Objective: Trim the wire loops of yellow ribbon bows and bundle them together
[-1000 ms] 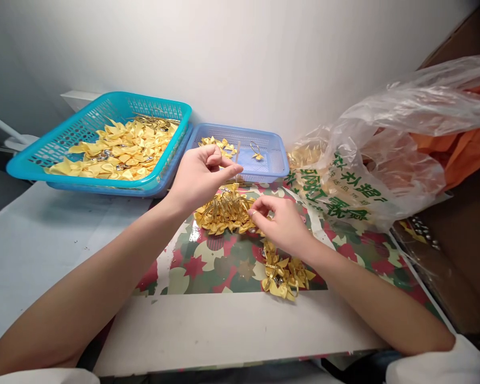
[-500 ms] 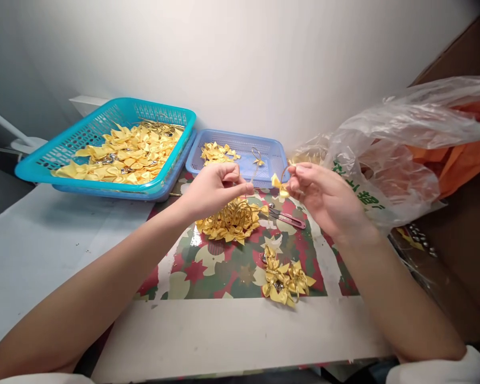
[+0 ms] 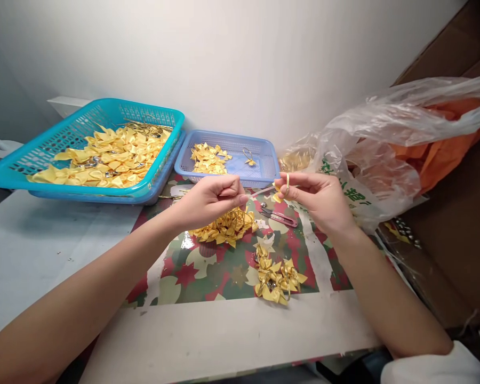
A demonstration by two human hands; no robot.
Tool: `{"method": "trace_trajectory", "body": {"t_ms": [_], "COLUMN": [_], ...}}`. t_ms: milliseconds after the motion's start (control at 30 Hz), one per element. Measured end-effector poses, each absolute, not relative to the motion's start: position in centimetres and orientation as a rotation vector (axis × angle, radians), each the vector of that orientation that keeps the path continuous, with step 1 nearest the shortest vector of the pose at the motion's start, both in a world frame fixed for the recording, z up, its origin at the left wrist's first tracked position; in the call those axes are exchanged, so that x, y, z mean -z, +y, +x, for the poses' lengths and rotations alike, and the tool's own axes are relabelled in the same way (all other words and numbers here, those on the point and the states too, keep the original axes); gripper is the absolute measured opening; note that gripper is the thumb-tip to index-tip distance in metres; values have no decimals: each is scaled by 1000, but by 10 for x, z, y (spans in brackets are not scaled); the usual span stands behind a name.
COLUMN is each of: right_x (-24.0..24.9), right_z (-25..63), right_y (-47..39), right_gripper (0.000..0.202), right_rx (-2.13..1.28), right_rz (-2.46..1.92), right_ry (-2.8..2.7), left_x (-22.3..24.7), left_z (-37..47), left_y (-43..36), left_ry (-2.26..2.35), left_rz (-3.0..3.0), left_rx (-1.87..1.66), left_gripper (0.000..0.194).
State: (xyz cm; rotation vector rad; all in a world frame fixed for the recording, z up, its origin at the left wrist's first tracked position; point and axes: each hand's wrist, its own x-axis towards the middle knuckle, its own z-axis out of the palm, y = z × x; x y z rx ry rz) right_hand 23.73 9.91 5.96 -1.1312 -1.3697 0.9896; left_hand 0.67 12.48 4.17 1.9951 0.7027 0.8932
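Note:
My left hand (image 3: 214, 201) is closed, with thumb and fingertips pinching one end of a thin pale strip (image 3: 262, 190). The strip runs slantwise across to my right hand (image 3: 322, 201), whose fingers pinch a yellow ribbon bow (image 3: 278, 193) with a gold cord loop (image 3: 287, 185). Fingers cover much of this bow, so how the strip meets it cannot be made out. Below my left hand lies a heap of yellow bows with gold loops (image 3: 224, 229). A smaller group of looped bows (image 3: 278, 280) rests nearer the table's front edge.
Pink-handled thread snips (image 3: 282, 217) lie on the patterned table cover (image 3: 224, 274). At the left stands a turquoise basket (image 3: 176, 120) full of yellow bows and gold cords. A blue basket (image 3: 228, 137) with bows sits behind my hands. Plastic bags (image 3: 368, 144) crowd the right side.
My right hand has turned, bringing the gold loop upright in front of its fingers. The pale strip now stretches between both hands. The whole view has shifted slightly.

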Motion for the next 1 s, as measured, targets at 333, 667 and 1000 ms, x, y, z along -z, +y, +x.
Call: {"method": "trace_trajectory", "body": {"t_ms": [333, 667, 1000], "right_x": [-61, -36, -32], "right_z": [228, 208, 211], "right_y": [96, 98, 92], "right_gripper": [29, 18, 17], "right_rx": [-1160, -1281, -1083], "right_rz": [-1162, -1061, -1051], "right_ry": [-1482, -1556, -1696], "left_x": [-42, -38, -39], "left_z": [9, 10, 10], "left_y": [124, 122, 122], "left_ry": [701, 730, 768], "left_rz": [2031, 2062, 2074], "left_rx": [-806, -731, -718], "left_gripper": [40, 39, 37]}}
